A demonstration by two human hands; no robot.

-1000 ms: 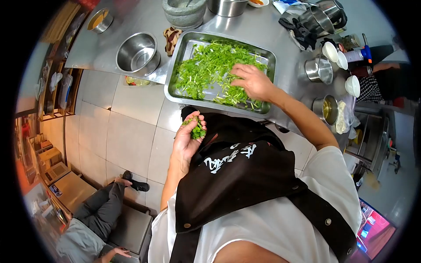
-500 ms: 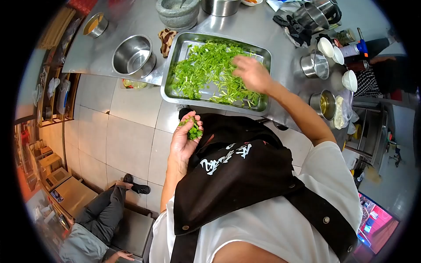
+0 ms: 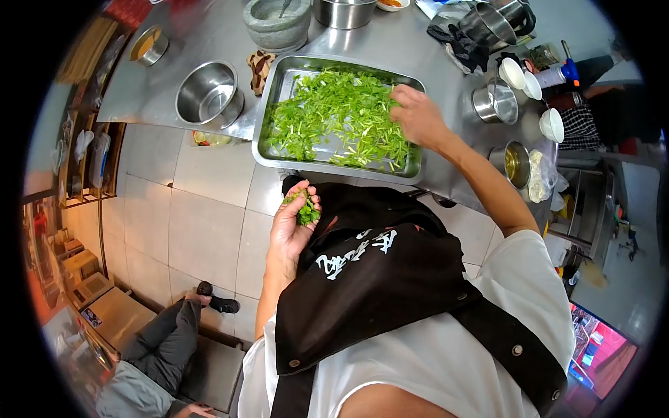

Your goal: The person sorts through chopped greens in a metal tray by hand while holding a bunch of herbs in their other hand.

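A deep metal tray [image 3: 263, 150] at the table's near edge holds loose chopped green herbs [image 3: 331, 104], leaves and pale stems mixed, with bare metal showing between them. My left hand [image 3: 287, 226] is turned up in front of my apron, its fingers curled around a bunch of the same chopped herbs [image 3: 306, 209]. Over the tray's right side is my right hand [image 3: 420, 120], its fingers bent inward beside the herbs. Whatever lies between those fingertips is hidden.
Left of the tray stand a metal pot [image 3: 209, 94] and a patterned cloth [image 3: 260, 72]. A stone mortar [image 3: 277, 24] sits behind. Metal pots [image 3: 495, 104] and white bowls [image 3: 551, 125] line the right. A seated person [image 3: 157, 348] is at lower left.
My right hand has shifted slightly right and its fingers have drawn in. More herbs now lie on the tray's right side. My left hand stays in place with its bunch.
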